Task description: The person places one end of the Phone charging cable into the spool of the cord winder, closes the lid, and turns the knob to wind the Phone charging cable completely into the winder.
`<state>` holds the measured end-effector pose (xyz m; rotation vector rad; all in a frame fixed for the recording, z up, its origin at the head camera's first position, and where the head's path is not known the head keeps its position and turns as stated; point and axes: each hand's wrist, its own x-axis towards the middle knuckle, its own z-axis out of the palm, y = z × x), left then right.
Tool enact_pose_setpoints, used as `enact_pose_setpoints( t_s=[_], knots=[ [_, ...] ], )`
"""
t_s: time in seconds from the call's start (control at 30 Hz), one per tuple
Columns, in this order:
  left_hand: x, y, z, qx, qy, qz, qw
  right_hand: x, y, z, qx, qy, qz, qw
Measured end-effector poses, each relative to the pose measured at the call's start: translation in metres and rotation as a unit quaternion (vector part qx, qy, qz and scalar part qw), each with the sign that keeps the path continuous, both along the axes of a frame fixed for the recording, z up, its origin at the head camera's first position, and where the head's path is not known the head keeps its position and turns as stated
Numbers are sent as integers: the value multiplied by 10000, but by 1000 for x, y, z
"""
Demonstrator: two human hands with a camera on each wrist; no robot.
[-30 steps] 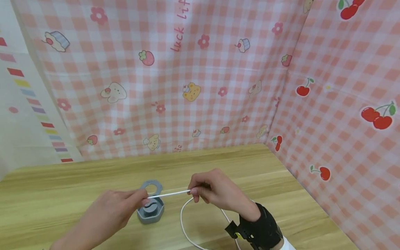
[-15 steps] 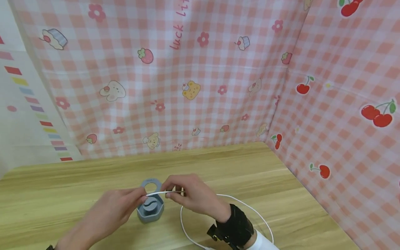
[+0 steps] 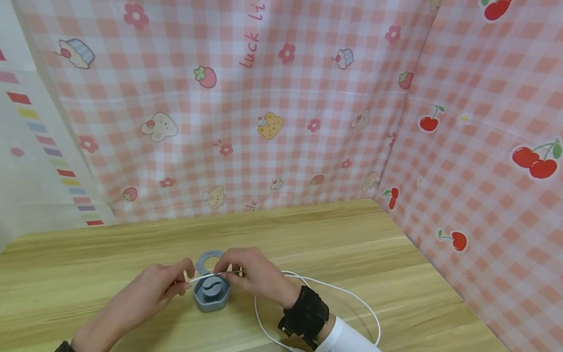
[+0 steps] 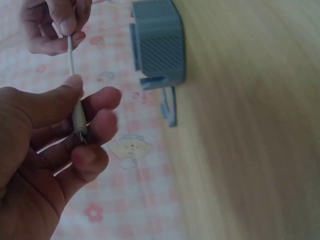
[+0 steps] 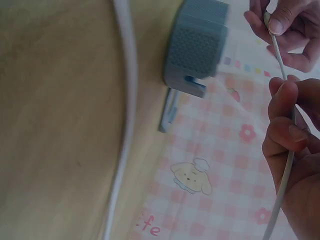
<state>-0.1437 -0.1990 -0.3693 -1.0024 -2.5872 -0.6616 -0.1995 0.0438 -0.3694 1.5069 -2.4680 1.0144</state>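
A white cable point(image 3: 352, 295) runs between both hands above a grey-blue case point(image 3: 212, 299) whose ring-shaped lid point(image 3: 203, 261) stands open behind it. My left hand point(image 3: 147, 297) holds the cable's end; in the left wrist view its thumb and fingers pinch the pale connector sleeve point(image 4: 79, 117). Close on the right, my right hand point(image 3: 259, 275) pinches the cable between thumb and fingers, and in the right wrist view the cable point(image 5: 286, 175) passes across that palm. Inside the case is a round core with a curved slot.
The rest of the cable loops over the wooden table point(image 3: 409, 313) to the right and front of the case. Checked cloth walls point(image 3: 246, 161) stand behind the table and along its right side.
My right hand has moved left along the cable, closer to my left hand, which has shifted slightly left with its fingers more bent. More cable lies looped on the right.
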Motion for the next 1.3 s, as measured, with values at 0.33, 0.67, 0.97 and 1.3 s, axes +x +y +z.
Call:
enact_pose_setpoints(
  t_s=[0.33, 0.67, 0.97, 1.3],
  knots=[
    [-16, -4, -26, -113, 442, -180, 9988, 1, -15, -11, 606, 782, -129, 9950],
    [-15, 0, -28, -420, -189, 45, 9989, 2, -19, -13, 831, 885, -243, 9923],
    [-14, 2, -24, -790, -709, 164, 9942, 5, -21, -11, 1310, 716, -323, 9883],
    [-9, 6, -17, -865, -568, 662, 9924, 6, -21, -13, 1318, 727, -309, 9881]
  ],
)
